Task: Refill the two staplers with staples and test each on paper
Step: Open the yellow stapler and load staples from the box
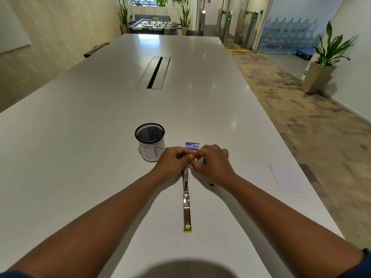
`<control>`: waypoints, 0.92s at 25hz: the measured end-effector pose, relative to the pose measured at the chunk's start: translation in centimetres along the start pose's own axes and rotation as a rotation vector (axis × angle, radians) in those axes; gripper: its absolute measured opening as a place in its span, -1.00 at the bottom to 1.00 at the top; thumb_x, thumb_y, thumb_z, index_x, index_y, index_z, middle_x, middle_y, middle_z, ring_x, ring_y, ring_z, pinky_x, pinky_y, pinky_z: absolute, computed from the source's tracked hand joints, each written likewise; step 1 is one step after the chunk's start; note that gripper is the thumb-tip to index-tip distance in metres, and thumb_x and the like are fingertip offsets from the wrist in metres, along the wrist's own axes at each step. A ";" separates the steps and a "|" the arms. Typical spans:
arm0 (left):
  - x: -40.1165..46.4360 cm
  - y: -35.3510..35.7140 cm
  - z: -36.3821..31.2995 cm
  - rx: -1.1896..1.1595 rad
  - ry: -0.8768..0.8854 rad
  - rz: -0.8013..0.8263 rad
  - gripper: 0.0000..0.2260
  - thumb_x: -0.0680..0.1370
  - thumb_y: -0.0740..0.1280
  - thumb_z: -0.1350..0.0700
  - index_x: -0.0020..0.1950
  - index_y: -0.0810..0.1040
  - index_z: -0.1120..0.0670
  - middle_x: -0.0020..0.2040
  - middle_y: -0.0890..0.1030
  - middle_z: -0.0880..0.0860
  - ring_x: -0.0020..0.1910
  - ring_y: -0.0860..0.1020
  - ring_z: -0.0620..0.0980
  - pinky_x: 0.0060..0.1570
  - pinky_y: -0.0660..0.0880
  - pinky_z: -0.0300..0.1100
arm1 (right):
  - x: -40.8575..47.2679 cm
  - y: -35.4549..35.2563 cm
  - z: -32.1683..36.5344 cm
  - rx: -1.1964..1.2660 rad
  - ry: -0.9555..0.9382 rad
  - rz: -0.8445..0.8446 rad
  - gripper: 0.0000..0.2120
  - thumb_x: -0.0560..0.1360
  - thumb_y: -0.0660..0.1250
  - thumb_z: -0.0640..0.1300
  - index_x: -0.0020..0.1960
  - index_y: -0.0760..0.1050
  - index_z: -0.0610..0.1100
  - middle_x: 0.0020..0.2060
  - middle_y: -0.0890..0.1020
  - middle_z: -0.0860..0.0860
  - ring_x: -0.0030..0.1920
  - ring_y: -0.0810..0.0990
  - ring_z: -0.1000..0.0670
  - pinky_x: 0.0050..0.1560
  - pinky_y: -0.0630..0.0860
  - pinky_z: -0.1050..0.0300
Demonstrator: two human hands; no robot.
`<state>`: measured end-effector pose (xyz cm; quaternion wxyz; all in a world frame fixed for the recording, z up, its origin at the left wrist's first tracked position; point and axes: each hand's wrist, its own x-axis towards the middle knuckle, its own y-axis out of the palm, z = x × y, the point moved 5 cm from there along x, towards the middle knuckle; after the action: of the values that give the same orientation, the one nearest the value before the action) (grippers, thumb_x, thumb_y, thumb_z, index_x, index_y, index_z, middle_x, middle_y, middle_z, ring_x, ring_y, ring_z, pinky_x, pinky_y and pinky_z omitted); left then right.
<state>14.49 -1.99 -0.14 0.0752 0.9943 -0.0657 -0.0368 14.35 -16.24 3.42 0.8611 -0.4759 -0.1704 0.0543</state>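
A yellow-green stapler [186, 199] lies flipped fully open on the white table [80, 137], its metal channel running toward me. My left hand [172, 160] and my right hand [212, 163] meet with curled fingers over the stapler's far end, and what they pinch is hidden. A small blue staple box [192, 145] sits just beyond my hands. Part of a dark object [211, 184] peeks out under my right wrist. White paper [285, 177] lies to the right, near the table edge.
A black mesh cup [150, 141] wrapped in a labelled paper stands left of my hands. A cable hatch [154, 72] sits at mid table. The table's right edge runs close to the paper, with carpeted floor beyond it.
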 end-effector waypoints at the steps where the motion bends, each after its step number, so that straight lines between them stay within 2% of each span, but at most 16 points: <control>1: -0.5 -0.3 -0.1 0.025 -0.005 -0.001 -0.84 0.57 0.35 0.41 0.03 0.70 0.25 0.03 0.69 0.35 0.01 0.64 0.27 0.12 0.53 0.05 | -0.5 -0.1 0.3 0.044 -0.007 0.012 -0.85 0.47 0.43 -0.07 0.01 0.71 0.05 -0.17 0.57 0.13 -0.07 0.55 -0.01 0.03 0.43 -0.01; 4: -1.8 -1.1 -0.7 0.170 0.011 -0.006 -0.87 0.55 0.41 0.36 0.06 0.70 0.24 0.00 0.72 0.29 0.01 0.69 0.17 0.11 0.63 -0.03 | -2.2 -0.2 1.1 0.155 -0.029 0.034 -0.75 0.46 0.38 -0.22 0.08 0.71 -0.05 -0.07 0.65 -0.01 -0.10 0.58 0.00 -0.04 0.51 0.07; 6: -2.6 -1.6 -0.9 0.251 0.014 -0.032 -0.88 0.53 0.45 0.35 0.02 0.71 0.19 -0.06 0.72 0.25 -0.08 0.70 0.05 -0.01 0.65 -0.14 | -3.8 0.2 1.7 0.161 -0.006 0.032 -0.79 0.46 0.34 -0.20 0.03 0.70 -0.09 -0.08 0.69 -0.04 -0.06 0.61 -0.02 -0.01 0.52 0.06; 7: -2.9 -1.8 -1.0 0.311 0.021 -0.042 -0.88 0.52 0.47 0.33 -0.02 0.71 0.15 -0.12 0.73 0.18 -0.15 0.69 -0.05 -0.12 0.62 -0.25 | -4.6 0.4 1.9 0.178 0.020 0.031 -0.82 0.45 0.33 -0.12 -0.04 0.68 -0.09 -0.15 0.70 -0.02 -0.11 0.61 -0.01 -0.04 0.54 0.04; 9: -3.4 -2.2 -1.1 0.459 0.035 -0.038 -0.86 0.50 0.50 0.29 -0.08 0.71 0.05 -0.19 0.72 0.03 -0.24 0.67 -0.18 -0.24 0.54 -0.41 | -6.1 1.0 2.2 0.205 0.080 0.030 -0.69 0.38 0.29 0.12 -0.18 0.62 -0.10 -0.29 0.66 0.00 -0.23 0.59 0.00 -0.18 0.55 0.02; 11: -3.4 -2.5 -1.3 0.637 0.047 -0.009 -0.88 0.50 0.51 0.23 -0.09 0.72 0.00 -0.19 0.73 -0.07 -0.21 0.66 -0.22 -0.26 0.50 -0.48 | -7.1 1.8 2.1 0.129 0.126 0.049 -0.54 0.33 0.28 0.31 -0.20 0.57 -0.11 -0.31 0.63 -0.01 -0.27 0.58 -0.01 -0.23 0.53 0.01; 13: -3.5 -2.4 -1.7 0.776 0.069 0.038 -0.89 0.51 0.49 0.21 -0.08 0.73 -0.01 -0.18 0.72 -0.12 -0.18 0.64 -0.28 -0.26 0.46 -0.52 | -7.9 2.6 1.8 0.027 0.145 0.062 -0.52 0.33 0.32 0.37 -0.19 0.54 -0.06 -0.31 0.58 0.04 -0.28 0.55 0.02 -0.28 0.49 0.06; 17: -3.7 -1.8 -2.6 0.926 0.108 0.108 -0.86 0.51 0.47 0.24 -0.11 0.73 -0.01 -0.15 0.74 -0.11 -0.17 0.66 -0.23 -0.14 0.53 -0.38 | -8.6 3.3 1.7 -0.014 0.129 0.001 -0.61 0.36 0.32 0.37 -0.19 0.53 0.04 -0.32 0.54 0.13 -0.29 0.51 0.09 -0.35 0.34 0.18; 20: -3.7 -1.4 -3.1 0.970 0.131 0.142 -0.88 0.51 0.47 0.23 -0.07 0.73 0.02 -0.13 0.74 -0.09 -0.14 0.68 -0.19 -0.05 0.61 -0.24 | -8.7 3.6 1.6 -0.028 0.126 -0.036 -0.59 0.36 0.29 0.39 -0.20 0.54 0.04 -0.34 0.54 0.13 -0.32 0.52 0.09 -0.35 0.38 0.17; 23: -3.8 -1.0 -3.6 0.973 0.146 0.154 -0.89 0.52 0.46 0.24 -0.04 0.73 0.05 -0.11 0.74 -0.04 -0.11 0.69 -0.13 -0.01 0.63 -0.19 | -8.7 3.8 1.5 -0.023 0.111 -0.045 -0.60 0.36 0.27 0.40 -0.23 0.51 0.06 -0.37 0.52 0.14 -0.34 0.50 0.10 -0.37 0.38 0.18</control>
<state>11.17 0.03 3.48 -0.3907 0.9063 -0.1431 0.0734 5.93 -15.19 -1.14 0.8646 -0.4843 -0.1334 0.0065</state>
